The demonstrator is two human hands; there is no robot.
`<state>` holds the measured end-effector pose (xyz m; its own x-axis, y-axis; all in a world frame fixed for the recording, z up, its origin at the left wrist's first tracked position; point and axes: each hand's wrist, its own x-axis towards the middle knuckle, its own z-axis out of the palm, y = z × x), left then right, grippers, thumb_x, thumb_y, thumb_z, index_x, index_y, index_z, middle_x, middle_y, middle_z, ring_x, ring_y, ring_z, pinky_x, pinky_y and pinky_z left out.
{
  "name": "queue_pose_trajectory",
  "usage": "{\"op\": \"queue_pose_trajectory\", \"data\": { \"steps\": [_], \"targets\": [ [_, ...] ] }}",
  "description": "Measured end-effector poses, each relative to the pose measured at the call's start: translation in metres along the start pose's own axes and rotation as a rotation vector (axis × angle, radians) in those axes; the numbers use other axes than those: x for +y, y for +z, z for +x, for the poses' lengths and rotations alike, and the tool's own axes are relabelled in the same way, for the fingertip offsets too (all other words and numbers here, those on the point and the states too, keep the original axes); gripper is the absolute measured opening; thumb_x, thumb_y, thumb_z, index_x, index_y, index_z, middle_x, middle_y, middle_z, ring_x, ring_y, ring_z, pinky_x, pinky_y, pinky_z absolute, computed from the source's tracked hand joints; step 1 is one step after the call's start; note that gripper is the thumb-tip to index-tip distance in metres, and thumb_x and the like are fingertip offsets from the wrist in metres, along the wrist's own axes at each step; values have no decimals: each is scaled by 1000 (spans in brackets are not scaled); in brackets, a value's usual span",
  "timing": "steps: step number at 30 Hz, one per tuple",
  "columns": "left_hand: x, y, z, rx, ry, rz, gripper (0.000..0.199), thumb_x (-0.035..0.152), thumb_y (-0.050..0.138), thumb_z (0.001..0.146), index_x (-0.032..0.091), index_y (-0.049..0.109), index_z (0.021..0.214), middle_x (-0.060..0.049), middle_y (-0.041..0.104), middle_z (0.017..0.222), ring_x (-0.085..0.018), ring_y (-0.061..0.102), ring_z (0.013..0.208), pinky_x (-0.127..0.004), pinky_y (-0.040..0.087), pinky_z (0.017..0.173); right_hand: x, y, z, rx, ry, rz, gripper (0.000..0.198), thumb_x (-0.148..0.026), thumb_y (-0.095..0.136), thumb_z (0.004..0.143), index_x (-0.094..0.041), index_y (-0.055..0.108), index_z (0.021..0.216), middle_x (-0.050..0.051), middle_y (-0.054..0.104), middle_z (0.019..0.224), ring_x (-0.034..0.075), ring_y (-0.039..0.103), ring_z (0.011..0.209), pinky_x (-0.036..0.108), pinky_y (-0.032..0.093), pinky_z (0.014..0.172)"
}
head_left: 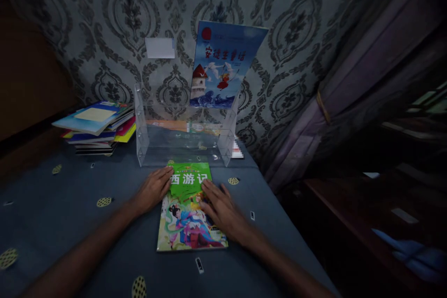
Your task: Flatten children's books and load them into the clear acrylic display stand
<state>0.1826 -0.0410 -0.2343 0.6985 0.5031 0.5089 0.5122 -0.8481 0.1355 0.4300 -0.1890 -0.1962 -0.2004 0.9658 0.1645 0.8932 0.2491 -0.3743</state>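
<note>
A children's book [188,228] with a green top and colourful figures on its cover lies flat on the dark blue tablecloth. My left hand [153,188] rests at its upper left edge, fingers stretched out and touching the cover. Across the book's right side lies my right hand [223,209], its fingers spread over the cover. Just beyond the book stands a clear acrylic rack [141,125] with several tiers. A blue picture book [226,65] with a tower and waves on its cover stands upright in the rack's back right part.
To the rack's left is an uneven stack of books [94,130]. A white card [159,48] shows above the rack, before the patterned wallpaper [132,9]. The tablecloth [70,223] ends in a slanting right edge. A tied curtain [314,116] hangs beyond it.
</note>
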Motion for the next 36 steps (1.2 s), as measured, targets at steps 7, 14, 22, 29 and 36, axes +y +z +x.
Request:
{"op": "queue_pose_trajectory", "data": {
  "steps": [7,14,22,29,36],
  "targets": [
    [5,-4,0,28,-10,-54,39,29,36,102,21,56,135,-9,62,136,-23,58,126,-43,48,105,29,4,54,50,139,-7,50,-32,40,99,-12,48,144,16,43,152,26,35,145,53,27,118],
    [9,-7,0,28,-36,-42,38,30,37,103,19,56,133,-10,61,137,-23,56,127,-44,48,106,41,16,52,144,91,65,49,-33,42,97,-14,51,141,15,47,150,26,39,143,51,28,118],
    [10,-8,0,-9,-76,-77,39,30,37,102,22,56,135,-8,59,138,-24,54,130,-44,46,109,44,19,52,174,76,82,48,-33,43,97,-14,54,139,16,49,149,29,42,141,56,31,116],
    [16,-9,-2,-32,-78,-44,38,31,40,101,17,59,131,-11,60,137,-26,55,128,-44,47,107,45,19,49,195,20,76,48,-32,43,96,-13,55,138,16,51,147,28,44,139,52,35,115],
    [24,-14,-6,-19,-70,-15,35,30,42,100,18,61,127,-11,63,131,-27,57,124,-46,49,104,44,16,43,191,-2,84,50,-33,42,97,-8,56,137,19,53,145,29,44,139,52,36,114]
  ]
}}
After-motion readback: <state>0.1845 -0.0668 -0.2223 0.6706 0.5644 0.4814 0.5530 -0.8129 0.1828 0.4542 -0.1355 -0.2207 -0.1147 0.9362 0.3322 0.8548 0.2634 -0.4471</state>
